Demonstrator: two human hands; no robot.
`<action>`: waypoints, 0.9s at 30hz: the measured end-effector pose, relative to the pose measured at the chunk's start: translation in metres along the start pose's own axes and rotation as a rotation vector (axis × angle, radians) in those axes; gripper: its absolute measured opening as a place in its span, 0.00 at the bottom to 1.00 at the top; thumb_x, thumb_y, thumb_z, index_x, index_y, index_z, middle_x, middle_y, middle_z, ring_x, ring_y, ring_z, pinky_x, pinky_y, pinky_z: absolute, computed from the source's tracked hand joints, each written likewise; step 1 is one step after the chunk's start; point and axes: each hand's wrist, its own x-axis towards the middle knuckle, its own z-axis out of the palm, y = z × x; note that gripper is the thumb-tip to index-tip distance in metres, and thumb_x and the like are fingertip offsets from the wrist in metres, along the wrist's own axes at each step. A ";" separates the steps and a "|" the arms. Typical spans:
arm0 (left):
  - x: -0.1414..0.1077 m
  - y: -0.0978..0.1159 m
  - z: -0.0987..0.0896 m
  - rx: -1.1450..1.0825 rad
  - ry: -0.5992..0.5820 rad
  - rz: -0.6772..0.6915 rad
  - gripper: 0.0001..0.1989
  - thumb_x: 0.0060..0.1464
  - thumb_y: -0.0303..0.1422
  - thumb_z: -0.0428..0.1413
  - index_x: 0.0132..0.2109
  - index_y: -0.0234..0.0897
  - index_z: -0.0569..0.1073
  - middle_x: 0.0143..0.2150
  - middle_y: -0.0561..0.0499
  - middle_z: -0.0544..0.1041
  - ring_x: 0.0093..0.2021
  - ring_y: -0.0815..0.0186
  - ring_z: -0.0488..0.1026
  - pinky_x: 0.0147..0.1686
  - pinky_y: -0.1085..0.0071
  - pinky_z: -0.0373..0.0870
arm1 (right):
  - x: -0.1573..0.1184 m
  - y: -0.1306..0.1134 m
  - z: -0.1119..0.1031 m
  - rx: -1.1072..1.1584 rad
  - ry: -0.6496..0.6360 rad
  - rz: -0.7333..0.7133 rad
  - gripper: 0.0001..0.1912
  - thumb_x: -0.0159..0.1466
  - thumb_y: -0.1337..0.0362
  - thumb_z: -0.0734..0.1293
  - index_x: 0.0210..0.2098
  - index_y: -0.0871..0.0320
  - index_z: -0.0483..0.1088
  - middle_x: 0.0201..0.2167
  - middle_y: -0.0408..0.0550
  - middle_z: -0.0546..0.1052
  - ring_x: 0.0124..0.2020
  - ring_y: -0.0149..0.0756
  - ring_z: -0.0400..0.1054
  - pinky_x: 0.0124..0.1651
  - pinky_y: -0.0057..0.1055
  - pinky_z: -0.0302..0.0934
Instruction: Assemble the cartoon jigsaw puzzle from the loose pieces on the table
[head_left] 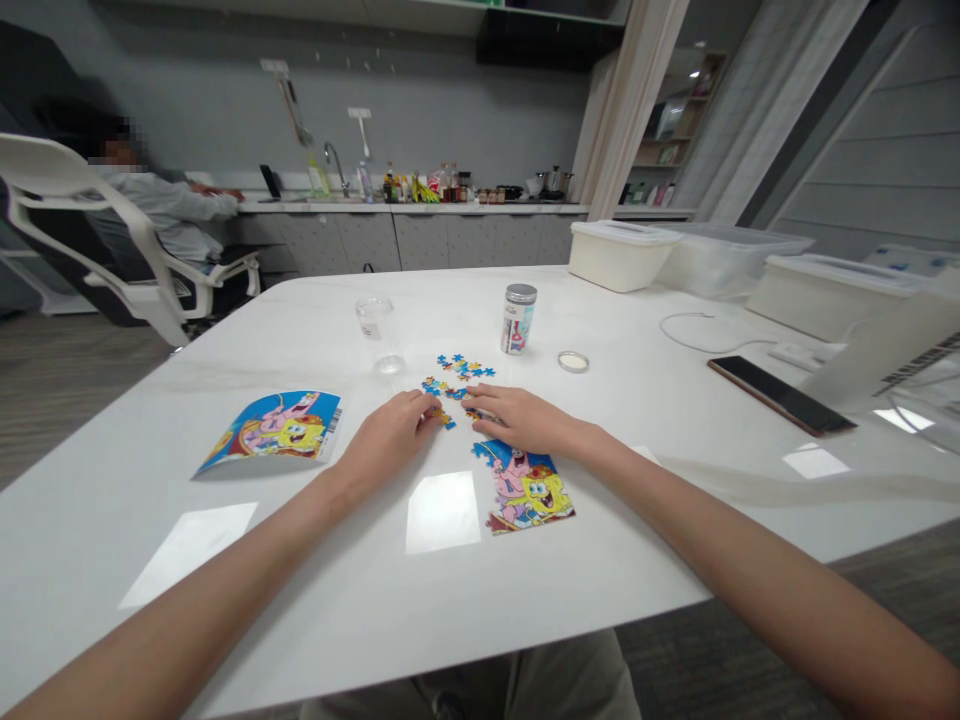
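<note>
Loose jigsaw puzzle pieces [461, 368] lie in a small heap on the white table, mostly blue and yellow. My left hand [391, 432] is at the heap's near left side, fingers curled and closed on a puzzle piece [448, 421] at its edge. Stretched low over the right side of the heap, my right hand [529, 418] has its fingers apart and covers some pieces. Just below it lies a partly joined puzzle [529, 490] with a yellow and a pink cartoon figure; its upper edge is partly hidden by the hand. A curved picture sheet [281, 428] with the same figures lies to the left.
Behind the pieces stand a clear jar [376, 325] and a printed canister [518, 320], with a round lid [573, 361] beside it. A phone [780, 394], a white cable [679, 335] and storage boxes [622, 255] occupy the right. A person [161, 205] sits at the far left.
</note>
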 end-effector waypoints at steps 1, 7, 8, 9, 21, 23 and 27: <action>0.000 -0.001 0.000 0.008 0.000 0.008 0.07 0.61 0.31 0.49 0.40 0.38 0.72 0.38 0.48 0.75 0.36 0.62 0.73 0.34 0.66 0.70 | 0.000 0.000 0.000 -0.001 0.002 0.005 0.15 0.67 0.65 0.62 0.52 0.54 0.70 0.56 0.54 0.72 0.57 0.42 0.66 0.58 0.45 0.62; -0.001 -0.004 0.002 0.031 -0.025 0.025 0.10 0.62 0.33 0.47 0.41 0.38 0.73 0.40 0.47 0.73 0.39 0.61 0.72 0.39 0.64 0.71 | 0.001 -0.001 -0.002 -0.025 0.021 0.033 0.14 0.66 0.67 0.62 0.50 0.55 0.72 0.55 0.53 0.73 0.56 0.42 0.67 0.58 0.43 0.62; -0.002 -0.004 0.002 0.035 -0.036 0.021 0.10 0.63 0.33 0.47 0.42 0.38 0.73 0.41 0.46 0.72 0.40 0.60 0.72 0.39 0.64 0.71 | 0.001 -0.001 -0.002 -0.033 0.022 0.037 0.13 0.66 0.67 0.62 0.50 0.56 0.72 0.54 0.54 0.73 0.55 0.42 0.68 0.57 0.43 0.62; -0.002 -0.003 0.003 0.041 -0.043 0.014 0.11 0.63 0.33 0.47 0.43 0.37 0.73 0.41 0.46 0.72 0.41 0.60 0.72 0.40 0.63 0.72 | 0.001 -0.001 -0.002 -0.040 0.024 0.040 0.13 0.66 0.68 0.62 0.49 0.57 0.73 0.53 0.55 0.74 0.54 0.42 0.68 0.56 0.43 0.63; -0.002 0.002 0.006 0.035 -0.114 0.128 0.23 0.66 0.42 0.42 0.61 0.34 0.63 0.66 0.40 0.62 0.65 0.55 0.60 0.61 0.55 0.60 | 0.002 0.006 0.000 -0.042 0.066 0.059 0.15 0.65 0.75 0.60 0.45 0.59 0.75 0.44 0.53 0.75 0.45 0.39 0.69 0.49 0.38 0.64; -0.001 0.004 0.004 0.047 -0.189 0.143 0.24 0.67 0.44 0.40 0.61 0.36 0.64 0.66 0.42 0.62 0.66 0.56 0.59 0.62 0.56 0.59 | 0.002 0.006 0.001 -0.034 0.069 0.058 0.15 0.65 0.75 0.60 0.45 0.60 0.75 0.43 0.54 0.75 0.45 0.39 0.69 0.49 0.38 0.64; 0.000 0.008 0.000 0.096 -0.248 0.131 0.25 0.67 0.44 0.39 0.60 0.34 0.66 0.66 0.43 0.63 0.65 0.59 0.60 0.63 0.59 0.59 | 0.002 0.006 0.002 -0.006 0.078 0.064 0.15 0.65 0.75 0.60 0.45 0.60 0.76 0.43 0.54 0.75 0.45 0.39 0.69 0.49 0.37 0.64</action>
